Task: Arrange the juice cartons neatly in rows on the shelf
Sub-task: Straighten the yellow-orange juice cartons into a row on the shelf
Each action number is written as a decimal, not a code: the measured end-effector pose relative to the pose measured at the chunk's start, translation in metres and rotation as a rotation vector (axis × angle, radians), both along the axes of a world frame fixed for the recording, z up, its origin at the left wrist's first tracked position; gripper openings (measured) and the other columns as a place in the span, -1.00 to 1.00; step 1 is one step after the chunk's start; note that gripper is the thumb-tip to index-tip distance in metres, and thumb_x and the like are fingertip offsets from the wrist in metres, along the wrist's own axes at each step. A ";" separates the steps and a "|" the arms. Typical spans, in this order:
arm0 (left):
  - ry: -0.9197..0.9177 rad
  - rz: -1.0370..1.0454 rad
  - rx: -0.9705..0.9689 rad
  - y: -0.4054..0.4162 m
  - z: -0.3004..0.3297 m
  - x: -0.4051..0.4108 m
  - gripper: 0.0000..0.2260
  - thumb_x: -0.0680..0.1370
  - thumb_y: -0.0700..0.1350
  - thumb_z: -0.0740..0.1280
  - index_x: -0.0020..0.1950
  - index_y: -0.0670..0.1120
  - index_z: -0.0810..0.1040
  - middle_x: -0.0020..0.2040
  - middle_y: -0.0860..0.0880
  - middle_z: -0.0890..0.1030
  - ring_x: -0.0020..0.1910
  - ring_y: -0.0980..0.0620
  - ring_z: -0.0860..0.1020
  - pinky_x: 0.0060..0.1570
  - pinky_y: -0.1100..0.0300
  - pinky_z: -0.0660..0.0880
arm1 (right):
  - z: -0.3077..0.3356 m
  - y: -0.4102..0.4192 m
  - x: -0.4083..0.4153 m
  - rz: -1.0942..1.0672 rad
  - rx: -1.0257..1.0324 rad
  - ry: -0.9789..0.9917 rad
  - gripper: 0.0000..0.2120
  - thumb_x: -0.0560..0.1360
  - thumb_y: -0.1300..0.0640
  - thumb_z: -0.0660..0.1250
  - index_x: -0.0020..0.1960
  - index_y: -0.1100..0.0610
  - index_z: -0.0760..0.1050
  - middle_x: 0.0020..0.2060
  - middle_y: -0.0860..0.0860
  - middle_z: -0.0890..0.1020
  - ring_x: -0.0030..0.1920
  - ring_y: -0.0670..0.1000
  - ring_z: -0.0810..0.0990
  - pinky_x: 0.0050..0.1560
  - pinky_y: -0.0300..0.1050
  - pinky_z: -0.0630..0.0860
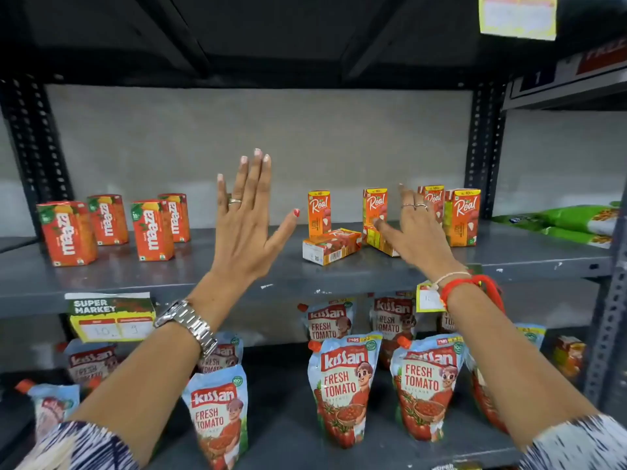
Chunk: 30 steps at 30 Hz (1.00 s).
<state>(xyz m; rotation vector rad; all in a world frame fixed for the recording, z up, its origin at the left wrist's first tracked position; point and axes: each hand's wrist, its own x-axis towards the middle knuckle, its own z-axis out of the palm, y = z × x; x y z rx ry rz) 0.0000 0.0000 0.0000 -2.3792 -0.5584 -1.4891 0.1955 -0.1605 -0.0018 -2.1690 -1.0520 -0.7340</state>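
Several orange Maaza cartons (69,232) stand upright at the left of the grey shelf (237,276). On the right, several Real juice cartons (461,217) stand upright. One Real carton (330,245) lies flat in front of them, and another tipped carton (378,239) lies under my right hand. My left hand (246,222) is raised flat in the middle of the shelf, fingers spread, holding nothing. My right hand (415,232) reaches over the tipped carton, fingers apart, its thumb touching it.
Green packets (576,222) lie at the shelf's far right. Kissan tomato ketchup pouches (342,388) fill the shelf below. A price tag (110,315) hangs on the shelf's front edge at left. Perforated black uprights (483,147) frame the bay.
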 end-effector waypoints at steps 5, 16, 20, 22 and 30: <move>0.013 0.077 -0.047 0.013 -0.025 0.000 -0.32 0.54 0.25 -0.09 0.54 -0.10 -0.12 0.57 -0.04 -0.09 0.54 0.03 -0.12 0.46 0.09 -0.33 | -0.006 0.005 0.013 -0.050 -0.001 0.299 -0.43 0.44 -0.12 0.34 0.21 0.33 0.41 0.18 0.28 0.53 0.26 0.29 0.44 0.19 0.11 0.42; 0.129 0.217 -0.081 0.015 -0.058 0.002 -0.33 0.54 0.22 -0.04 0.54 -0.14 -0.03 0.55 -0.10 0.07 0.54 -0.05 0.01 0.47 -0.05 -0.18 | -0.011 0.014 0.022 -0.076 0.135 0.453 -0.51 0.32 -0.13 0.46 -0.09 0.31 0.57 -0.15 0.17 0.64 -0.06 0.18 0.61 -0.24 -0.12 0.36; 0.125 0.236 -0.076 0.013 -0.058 0.002 -0.34 0.54 0.20 -0.02 0.53 -0.14 0.00 0.54 -0.11 0.11 0.53 -0.07 0.05 0.48 -0.06 -0.15 | -0.012 0.012 0.017 -0.111 0.208 0.422 -0.55 0.28 -0.15 0.44 -0.21 0.28 0.58 -0.27 0.14 0.62 -0.13 0.18 0.62 -0.34 -0.21 0.30; 0.126 0.239 -0.075 0.013 -0.058 0.002 -0.34 0.54 0.20 -0.03 0.53 -0.15 0.01 0.54 -0.12 0.11 0.53 -0.07 0.06 0.48 -0.06 -0.15 | -0.013 0.010 0.013 -0.130 0.259 0.389 -0.61 0.28 -0.11 0.45 -0.25 0.24 0.55 -0.29 0.12 0.60 -0.18 0.14 0.60 -0.38 -0.21 0.27; 0.084 0.259 -0.087 0.010 -0.063 0.001 -0.36 0.53 0.16 -0.02 0.53 -0.16 0.06 0.52 -0.15 0.19 0.52 -0.09 0.12 0.50 -0.07 -0.11 | -0.014 0.003 -0.017 -0.108 0.511 0.208 -0.44 0.23 -0.07 0.54 0.09 0.16 0.44 -0.03 0.07 0.64 0.01 0.07 0.62 -0.03 -0.11 0.50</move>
